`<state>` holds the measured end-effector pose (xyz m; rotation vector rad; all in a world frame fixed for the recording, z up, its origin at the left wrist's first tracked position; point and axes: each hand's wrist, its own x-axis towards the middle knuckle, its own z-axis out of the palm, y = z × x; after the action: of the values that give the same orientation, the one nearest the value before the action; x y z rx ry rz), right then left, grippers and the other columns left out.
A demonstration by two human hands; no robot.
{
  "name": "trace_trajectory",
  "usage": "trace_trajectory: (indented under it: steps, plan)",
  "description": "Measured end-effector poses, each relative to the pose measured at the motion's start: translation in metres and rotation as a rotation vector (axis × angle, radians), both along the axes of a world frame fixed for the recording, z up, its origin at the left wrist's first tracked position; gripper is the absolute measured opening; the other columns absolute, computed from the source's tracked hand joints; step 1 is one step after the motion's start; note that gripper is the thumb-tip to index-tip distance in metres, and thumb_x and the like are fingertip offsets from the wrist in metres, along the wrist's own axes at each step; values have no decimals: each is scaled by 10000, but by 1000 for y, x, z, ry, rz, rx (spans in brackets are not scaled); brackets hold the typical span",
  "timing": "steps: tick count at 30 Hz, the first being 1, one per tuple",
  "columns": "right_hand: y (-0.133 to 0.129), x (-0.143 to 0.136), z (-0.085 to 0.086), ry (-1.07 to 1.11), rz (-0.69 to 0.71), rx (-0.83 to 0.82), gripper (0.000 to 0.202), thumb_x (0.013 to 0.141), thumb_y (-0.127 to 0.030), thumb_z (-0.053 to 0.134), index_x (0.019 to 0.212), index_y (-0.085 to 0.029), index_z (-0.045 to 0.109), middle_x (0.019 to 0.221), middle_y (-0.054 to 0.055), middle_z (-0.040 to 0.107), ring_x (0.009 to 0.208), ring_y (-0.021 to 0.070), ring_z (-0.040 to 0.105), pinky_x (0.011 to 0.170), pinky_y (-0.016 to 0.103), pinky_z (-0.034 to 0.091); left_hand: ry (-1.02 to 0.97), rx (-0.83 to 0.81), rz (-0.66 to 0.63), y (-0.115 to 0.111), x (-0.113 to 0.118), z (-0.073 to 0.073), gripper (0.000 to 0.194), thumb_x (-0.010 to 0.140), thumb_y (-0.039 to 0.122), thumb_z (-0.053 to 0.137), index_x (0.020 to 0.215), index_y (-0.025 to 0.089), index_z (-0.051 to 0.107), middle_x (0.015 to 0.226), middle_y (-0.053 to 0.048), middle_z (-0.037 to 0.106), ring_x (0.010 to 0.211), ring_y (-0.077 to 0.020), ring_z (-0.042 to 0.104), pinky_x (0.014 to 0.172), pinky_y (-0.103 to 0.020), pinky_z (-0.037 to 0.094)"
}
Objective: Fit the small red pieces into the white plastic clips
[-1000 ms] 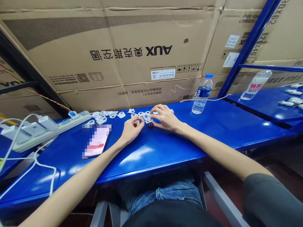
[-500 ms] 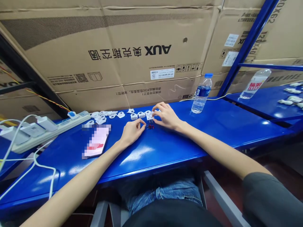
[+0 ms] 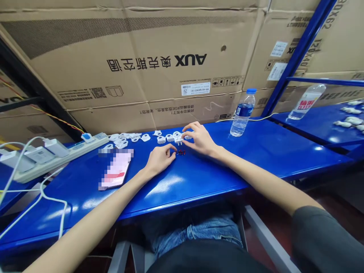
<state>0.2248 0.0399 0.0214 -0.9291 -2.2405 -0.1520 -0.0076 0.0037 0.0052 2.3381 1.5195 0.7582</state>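
Observation:
My right hand (image 3: 200, 140) has its thumb and fingers curled at the right side of a white two-pin plug piece (image 3: 178, 139), pins towards me. My left hand (image 3: 161, 157) is closed in a pinch, its fingertips just left of a small cluster of red and black parts (image 3: 182, 152) on the blue table (image 3: 170, 185). Whatever lies between the left fingertips is too small to make out. Beside the plug piece stand similar white pieces (image 3: 161, 140), and several more white pieces (image 3: 121, 143) are scattered further left.
A phone (image 3: 118, 170) with a blurred screen lies left of my left arm. Behind it runs a power strip (image 3: 76, 153) with white chargers and cables. A water bottle (image 3: 241, 113) stands at the back right; another bottle (image 3: 307, 102) is beyond the blue frame. Cardboard (image 3: 153, 34) backs the table.
My right hand and the white plug piece have shifted slightly left and away from me. My left hand has moved a little to the right, staying pinched.

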Motion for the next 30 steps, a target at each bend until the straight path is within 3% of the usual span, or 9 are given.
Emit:
trace_trajectory:
  steps: [5, 11, 18, 26, 30]
  plan:
    - [21, -21, 5, 87, 19, -62, 182, 981, -364, 679, 1021, -230, 795, 1256, 83, 677, 1196, 266, 530, 1043, 429, 453, 66, 5, -3, -3, 1, 3, 271, 907, 325, 552, 1038, 214, 762, 623, 29, 583, 584, -154, 543, 605, -262, 333]
    - [57, -70, 11, 0, 65, -225, 180, 942, -365, 744, 1023, -222, 816, 1234, 72, 687, 1172, 246, 559, 1041, 379, 440, 172, 45, -25, -7, 3, 4, 302, 957, 299, 514, 1084, 218, 776, 627, 11, 602, 612, -170, 570, 615, -273, 318]
    - [68, -110, 9, -76, 82, -294, 139, 932, -328, 768, 1021, -237, 824, 1249, 66, 706, 1195, 238, 564, 1060, 353, 425, 232, 50, -38, -8, 3, 5, 312, 975, 281, 511, 1112, 216, 784, 680, -17, 671, 660, -188, 627, 610, -274, 339]
    - [81, -127, -6, -160, 30, -327, 188, 932, -402, 745, 1015, -257, 832, 1272, 68, 712, 1228, 288, 562, 1002, 379, 464, 249, 50, -40, -7, 2, 3, 318, 976, 277, 512, 1129, 206, 781, 688, -26, 683, 647, -191, 620, 594, -282, 314]
    - [77, -125, -3, -179, 27, -328, 199, 939, -381, 725, 1059, -255, 821, 1289, 72, 703, 1244, 292, 550, 1015, 396, 468, 255, 45, -35, -7, 2, 3, 318, 978, 276, 507, 1128, 209, 779, 698, -28, 689, 655, -194, 627, 596, -284, 317]
